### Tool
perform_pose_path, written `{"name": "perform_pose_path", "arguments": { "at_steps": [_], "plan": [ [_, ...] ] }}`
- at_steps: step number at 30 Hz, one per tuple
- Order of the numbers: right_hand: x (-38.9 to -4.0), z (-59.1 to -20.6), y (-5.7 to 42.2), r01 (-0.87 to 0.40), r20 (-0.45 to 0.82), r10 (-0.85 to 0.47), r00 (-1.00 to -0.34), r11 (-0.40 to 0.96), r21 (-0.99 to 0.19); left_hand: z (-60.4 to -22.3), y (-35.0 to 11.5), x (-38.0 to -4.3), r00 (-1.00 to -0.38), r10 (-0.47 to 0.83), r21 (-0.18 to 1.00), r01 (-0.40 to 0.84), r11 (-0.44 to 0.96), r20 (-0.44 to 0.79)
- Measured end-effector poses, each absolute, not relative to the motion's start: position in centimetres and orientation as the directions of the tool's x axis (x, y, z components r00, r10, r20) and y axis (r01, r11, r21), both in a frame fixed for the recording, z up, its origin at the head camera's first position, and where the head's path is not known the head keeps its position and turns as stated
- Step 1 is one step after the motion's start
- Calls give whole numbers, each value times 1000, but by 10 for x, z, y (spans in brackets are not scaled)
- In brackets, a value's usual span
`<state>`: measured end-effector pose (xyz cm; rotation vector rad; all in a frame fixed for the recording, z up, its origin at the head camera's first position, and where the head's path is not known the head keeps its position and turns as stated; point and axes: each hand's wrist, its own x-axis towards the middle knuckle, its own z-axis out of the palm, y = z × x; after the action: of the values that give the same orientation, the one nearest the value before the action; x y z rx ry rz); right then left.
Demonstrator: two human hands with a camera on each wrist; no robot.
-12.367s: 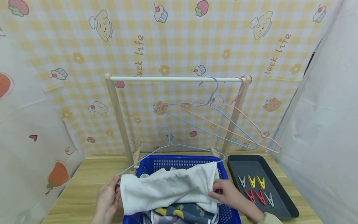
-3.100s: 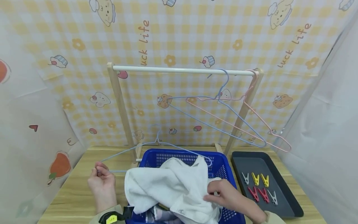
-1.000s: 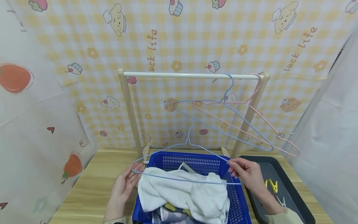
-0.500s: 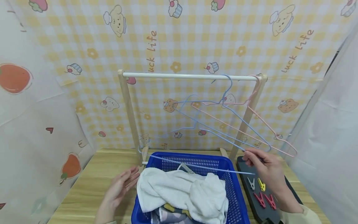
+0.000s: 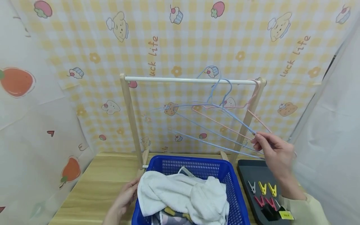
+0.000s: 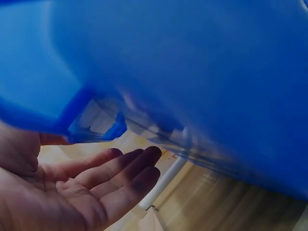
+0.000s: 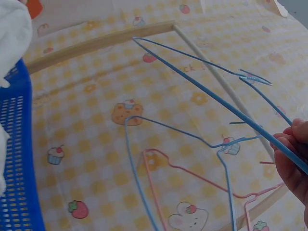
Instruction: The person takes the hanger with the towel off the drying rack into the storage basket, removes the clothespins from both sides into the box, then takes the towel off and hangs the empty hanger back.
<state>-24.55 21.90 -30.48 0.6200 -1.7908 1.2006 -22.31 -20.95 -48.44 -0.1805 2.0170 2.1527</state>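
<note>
My right hand (image 5: 277,154) pinches a light-blue wire hanger (image 7: 240,115) by its sloping right shoulder. The hanger's hook overlaps the white rail (image 5: 168,80) in the head view, left of another blue hanger (image 5: 230,89) and a pink hanger (image 5: 257,89) hung there. Low at the left, my left hand (image 5: 126,195) is beside the blue basket (image 5: 239,200); in the left wrist view its fingers are extended, palm up, under the basket's edge, holding nothing. A crumpled white towel (image 5: 163,187) lies on top of the patterned cloth (image 5: 171,218) in the basket.
A dark grey tray (image 5: 250,168) with several clothespins (image 5: 262,188) stands right of the basket, partly behind my right sleeve (image 5: 303,209). The rack's wooden posts (image 5: 130,122) rise behind the basket. A yellow checked cloth (image 5: 174,37) covers the back wall.
The blue hanger, earlier held in my left hand against the towel, is clear of it and raised toward the rail by my right hand. My left hand has let go and dropped beside the basket.
</note>
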Motion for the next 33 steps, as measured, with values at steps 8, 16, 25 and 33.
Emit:
{"name": "perform_pose_path", "arguments": {
  "at_steps": [8,16,25,33],
  "plan": [
    [-260,-282,213,-715,849,87,-522,499,-490,-487,-204,-219,-975,37,971,-220,-90,-218],
    [-281,-292,201,-724,845,56,-532,487,-489,-493,-204,-219,-981,20,977,-196,-84,-195],
    [-280,-321,183,-741,839,-62,-540,508,-439,-494,-199,-220,-979,-40,976,-196,-92,-201],
    [-272,-318,172,-703,806,-70,-588,536,-466,-496,-197,-224,-975,-78,975,-201,-92,-208]
  ]
}}
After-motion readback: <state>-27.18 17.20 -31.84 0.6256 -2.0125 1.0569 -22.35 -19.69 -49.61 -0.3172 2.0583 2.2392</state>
